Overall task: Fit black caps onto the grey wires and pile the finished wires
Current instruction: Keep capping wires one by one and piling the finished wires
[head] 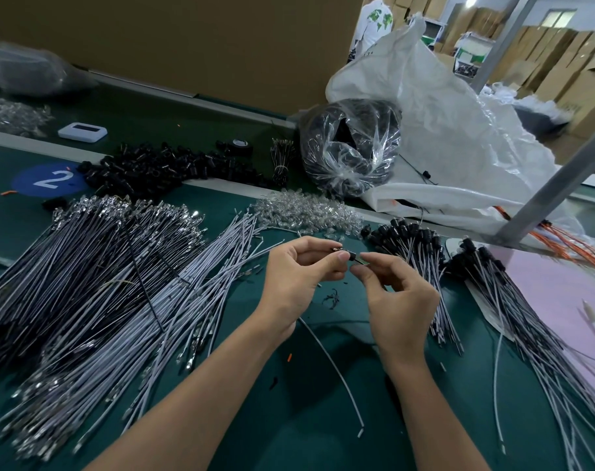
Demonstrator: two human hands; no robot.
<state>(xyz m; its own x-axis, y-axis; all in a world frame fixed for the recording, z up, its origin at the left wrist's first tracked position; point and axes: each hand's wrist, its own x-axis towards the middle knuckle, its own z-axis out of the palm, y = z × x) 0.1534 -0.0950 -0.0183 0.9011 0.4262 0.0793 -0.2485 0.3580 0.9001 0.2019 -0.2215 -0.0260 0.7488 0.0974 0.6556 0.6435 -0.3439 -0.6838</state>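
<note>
A: From the head camera, your left hand (299,266) pinches the grey wire (337,368) near its tip — the rest curves down across the green table (289,419).
B: Your right hand (391,294) pinches the black cap (351,256) at that tip, up between your hands.
A: Capped wires (415,256) lie piled just right of your hands — uncapped wires (102,283) on the left.
</note>
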